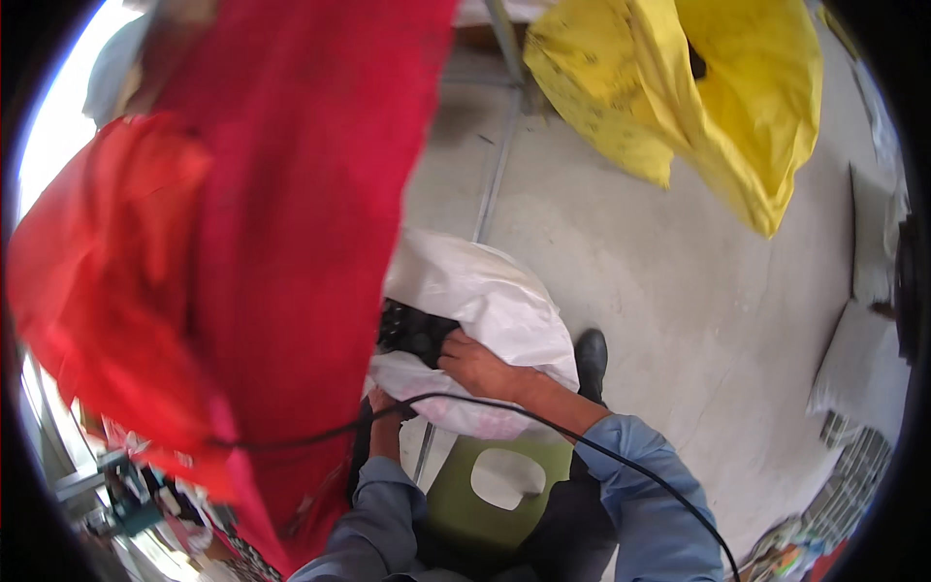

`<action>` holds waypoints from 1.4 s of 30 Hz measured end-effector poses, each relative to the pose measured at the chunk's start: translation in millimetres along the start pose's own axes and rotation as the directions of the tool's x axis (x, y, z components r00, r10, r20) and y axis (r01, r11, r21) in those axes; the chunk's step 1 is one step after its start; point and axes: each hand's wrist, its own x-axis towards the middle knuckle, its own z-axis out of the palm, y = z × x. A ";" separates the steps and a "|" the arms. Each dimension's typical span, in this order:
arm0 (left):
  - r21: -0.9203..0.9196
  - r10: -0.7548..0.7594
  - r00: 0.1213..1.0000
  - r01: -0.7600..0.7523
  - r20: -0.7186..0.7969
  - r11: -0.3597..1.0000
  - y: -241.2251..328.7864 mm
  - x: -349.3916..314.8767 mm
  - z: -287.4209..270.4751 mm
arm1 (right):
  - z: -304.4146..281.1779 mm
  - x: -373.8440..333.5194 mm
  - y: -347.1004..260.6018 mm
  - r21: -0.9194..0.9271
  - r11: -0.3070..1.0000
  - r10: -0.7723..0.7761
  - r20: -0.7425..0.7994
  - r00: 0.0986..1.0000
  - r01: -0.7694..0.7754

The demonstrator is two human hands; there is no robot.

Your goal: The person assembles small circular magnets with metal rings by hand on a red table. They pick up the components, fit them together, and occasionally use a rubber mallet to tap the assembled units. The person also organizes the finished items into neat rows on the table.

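A large white woven sack (490, 296) lies open on the concrete floor in front of me, with dark black items (412, 330) showing inside its mouth. My right hand (472, 364) rests on the sack's opening edge, fingers curled at the black items. My left hand (381, 401) is lower, mostly hidden behind a hanging red cloth (242, 242), and seems to touch the sack's near rim. Both forearms wear blue-grey sleeves. A thin black cable (543, 422) crosses over my right forearm.
The red cloth hangs over the left half of the view. A yellow sack (698, 97) hangs at the top right. A green stool with a white-looking hole (456, 495) sits between my arms. My black shoe (590, 354) stands beside the sack. Papers and clutter lie at right.
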 end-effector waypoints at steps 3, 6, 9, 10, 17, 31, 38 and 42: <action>0.004 0.076 0.994 -0.076 -0.076 0.997 -1.5 -38.3 -29.2 | -5.6 6.5 -4.0 -0.127 0.990 -0.058 0.087 0.994 0.069; 0.017 0.168 0.973 -0.168 -0.156 0.986 3.2 -75.7 -40.5 | -7.4 9.7 -15.3 -0.146 0.989 0.023 0.087 0.996 -0.010; -0.486 -0.061 0.996 0.081 0.058 0.870 29.8 -106.8 -38.1 | -18.3 9.5 -39.7 -0.261 0.956 0.167 0.109 0.980 -0.134; -0.748 -0.216 0.918 0.397 0.333 0.533 44.6 -118.9 -44.1 | -22.5 9.0 -45.0 -0.324 0.936 0.189 0.141 0.972 -0.135; -0.702 0.344 0.712 0.291 0.613 0.650 118.3 -265.7 -174.2 | -98.8 92.8 -309.2 -0.548 0.809 0.585 0.784 0.208 -0.213; -0.964 0.559 0.785 0.229 0.266 0.138 102.2 -310.3 -406.6 | 51.8 385.5 -261.1 -0.797 0.599 -0.118 -0.185 0.976 -0.079; -0.994 0.155 0.984 0.097 0.089 -0.041 92.9 -319.6 -459.0 | 22.2 279.1 -331.8 -0.097 0.945 0.273 -0.298 0.914 -0.314; -0.995 -0.025 0.997 -0.078 -0.076 -0.056 99.0 -316.7 -453.7 | 22.2 175.9 -426.6 0.657 0.691 0.527 -0.174 0.832 -0.300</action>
